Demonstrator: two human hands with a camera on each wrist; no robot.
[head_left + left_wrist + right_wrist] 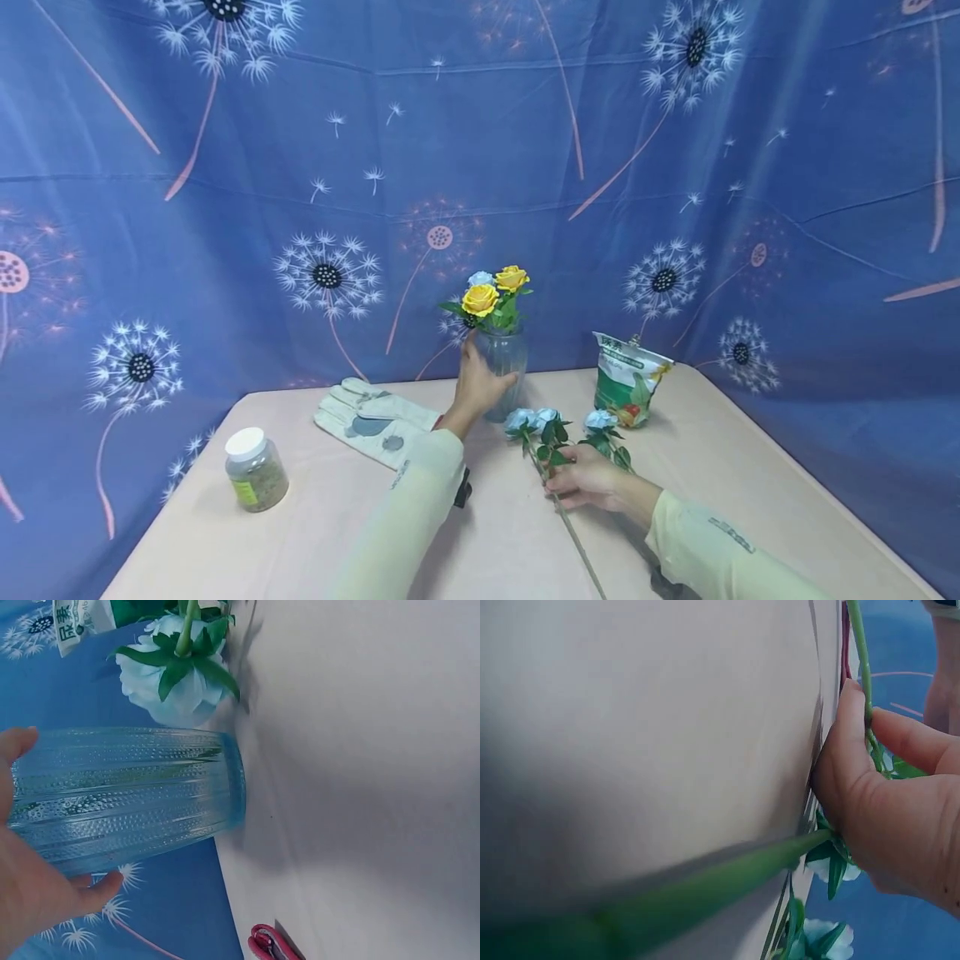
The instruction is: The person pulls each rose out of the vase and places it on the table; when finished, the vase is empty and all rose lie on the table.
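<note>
Head view: left fingers [471, 348] grip a vase [512, 353], right fingers [564, 477] pinch a stem [578, 542].

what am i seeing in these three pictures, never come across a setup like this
No machine here, just a person's bare left hand and right hand. The wide picture comes from a camera on the head; the other two come from cameras worn on each wrist, so they look sideways. On the pale table are a cream glove with grey patches, a see-through jar with a white lid and a green-and-white bag. The left hand grips a bluish, see-through ribbed vase holding two yellow roses and a pale blue one. The right hand pinches a thin green stem, among loose pale blue roses.
</note>
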